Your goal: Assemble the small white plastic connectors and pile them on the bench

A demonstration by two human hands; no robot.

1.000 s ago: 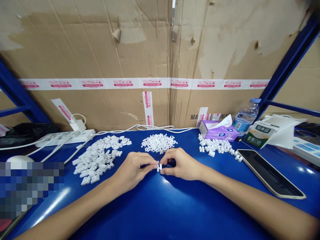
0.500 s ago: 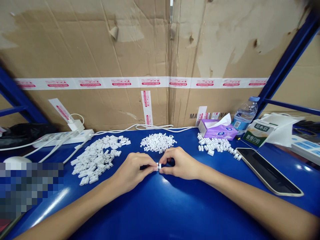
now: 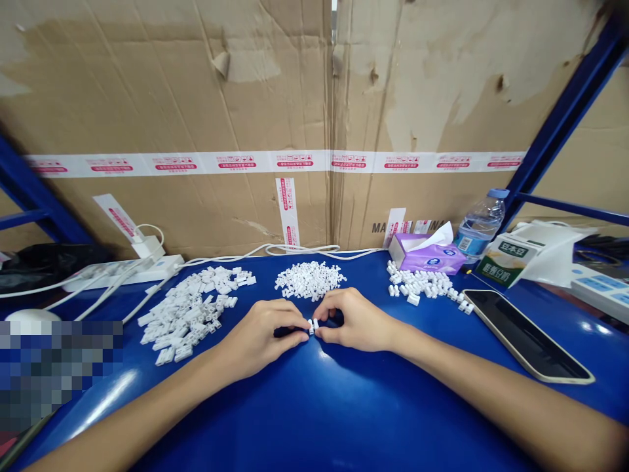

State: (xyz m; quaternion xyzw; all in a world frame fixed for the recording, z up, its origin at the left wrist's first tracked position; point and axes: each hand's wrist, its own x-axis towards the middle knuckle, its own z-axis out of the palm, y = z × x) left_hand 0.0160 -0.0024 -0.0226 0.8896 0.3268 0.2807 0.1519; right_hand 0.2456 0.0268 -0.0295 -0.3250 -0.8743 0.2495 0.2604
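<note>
A small white plastic piece (image 3: pixel 313 326) is held just above the blue table, between the fingertips of both hands. My left hand (image 3: pixel 265 333) pinches its left side with thumb and forefinger. From the right, my right hand (image 3: pixel 358 321) grips it the same way. Fingertips cover part of the piece, so its exact shape is unclear. Just beyond the hands lies a heap of tiny white parts (image 3: pixel 309 280). Larger white plastic housings (image 3: pixel 189 318) are piled to the left. A looser group of white pieces (image 3: pixel 425 284) lies to the right.
A phone (image 3: pixel 528 335) lies at the right, near a purple tissue pack (image 3: pixel 427 254), a water bottle (image 3: pixel 481 223) and a green-and-white carton (image 3: pixel 508 259). At the back left is a power strip (image 3: pixel 167 267) with white cables. Cardboard (image 3: pixel 221 118) stands behind the table.
The white piece has tilted slightly between the fingertips. My left thumb and forefinger are a little further apart around it. The view has shifted very slightly; the piles look the same.
</note>
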